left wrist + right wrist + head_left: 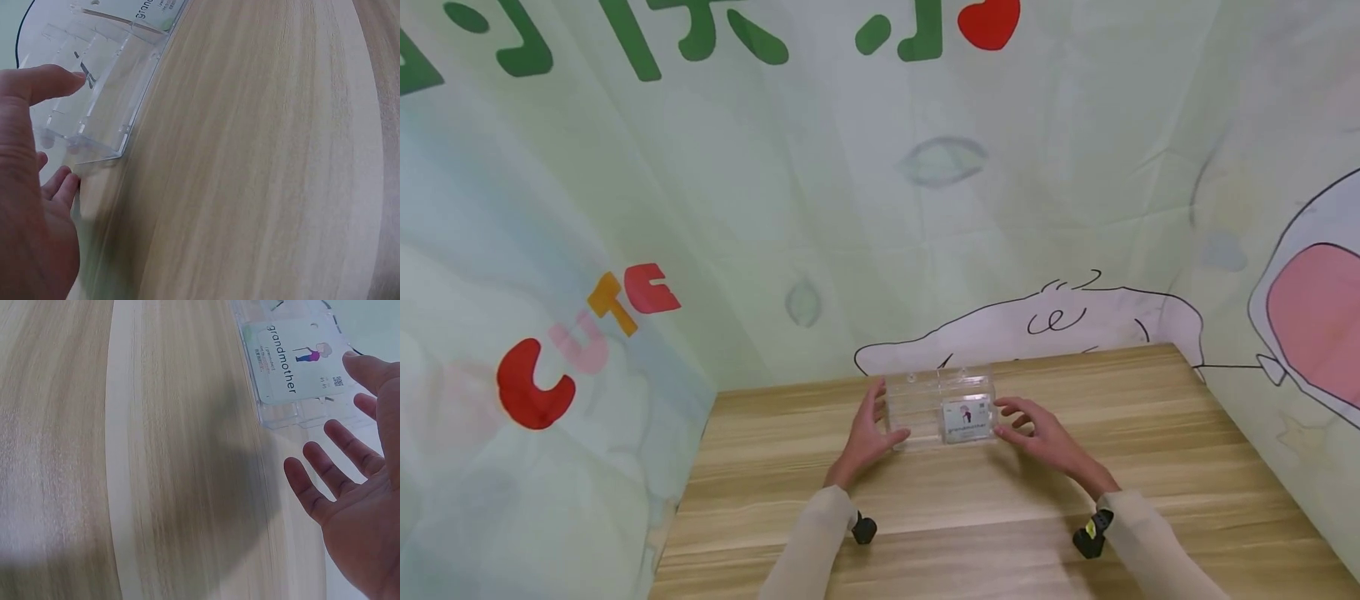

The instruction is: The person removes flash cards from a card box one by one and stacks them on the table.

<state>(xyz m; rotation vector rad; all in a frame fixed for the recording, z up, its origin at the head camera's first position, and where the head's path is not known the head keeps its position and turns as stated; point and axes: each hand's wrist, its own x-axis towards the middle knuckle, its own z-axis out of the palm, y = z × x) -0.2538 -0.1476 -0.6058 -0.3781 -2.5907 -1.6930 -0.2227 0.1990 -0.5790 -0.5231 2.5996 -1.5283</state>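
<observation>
A clear acrylic card holder [914, 410] with stepped tiers and two side-by-side sections stands near the back of the wooden table. One card [967, 419], printed "grandmother" with a small figure, sits at the front of its right section. My left hand [867, 435] is at the holder's left end, thumb reaching over the front and fingers extended along the side. At the right end, my right hand [1039, 432] has its fingers spread and loosely bent, fingertips close to the edge. In the right wrist view its palm [362, 544] shows with nothing in it.
The wooden tabletop [940, 517] reaches from the holder toward me. Behind it hangs a printed cloth backdrop [820, 208], with more printed cloth at both sides. A small black device [864, 528] sits at my left wrist, another [1092, 535] at my right.
</observation>
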